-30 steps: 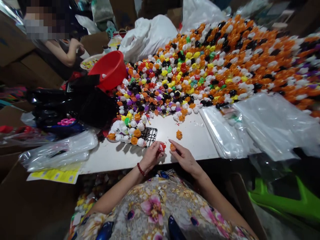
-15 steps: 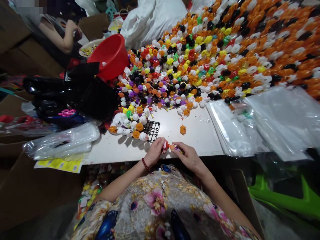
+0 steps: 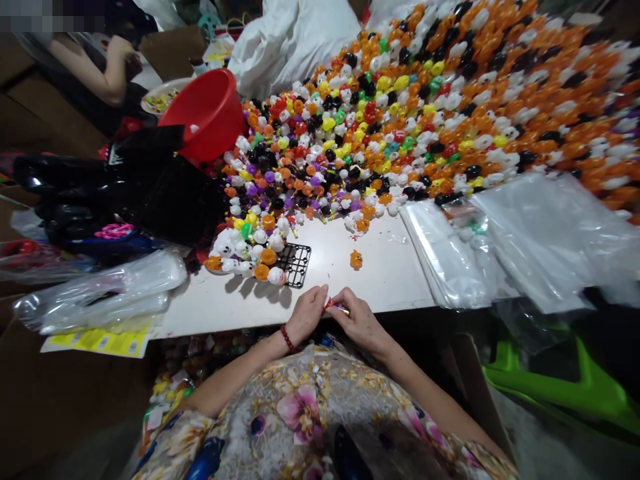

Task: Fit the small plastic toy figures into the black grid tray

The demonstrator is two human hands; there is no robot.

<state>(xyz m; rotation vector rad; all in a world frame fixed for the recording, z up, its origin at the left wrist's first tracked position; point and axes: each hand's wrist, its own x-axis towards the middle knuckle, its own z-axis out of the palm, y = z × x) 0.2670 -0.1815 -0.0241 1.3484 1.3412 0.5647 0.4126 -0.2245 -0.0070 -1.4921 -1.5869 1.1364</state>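
Note:
At the table's front edge, my left hand (image 3: 306,313) is closed on a small red and white plastic piece (image 3: 328,303), mostly hidden by the fingers. My right hand (image 3: 357,321) pinches a thin purple patterned stick (image 3: 341,309) whose end meets that piece. Just beyond my hands, a black grid rack (image 3: 299,267) carries white, orange, yellow and green figure heads (image 3: 269,256) on its left side. A single orange pumpkin-like figure (image 3: 356,259) lies on the white table (image 3: 330,243).
A large heap of colourful plastic figures (image 3: 400,127) covers the far side. Clear plastic bags (image 3: 450,260) lie right, more bags (image 3: 115,287) left. Black bags (image 3: 165,193) and a red tub (image 3: 205,113) stand left. Another person's arm (image 3: 95,73) shows at upper left.
My hands have come closer together and slightly towards me, so the red piece and stick are more covered by my fingers. The whole view has shifted a little.

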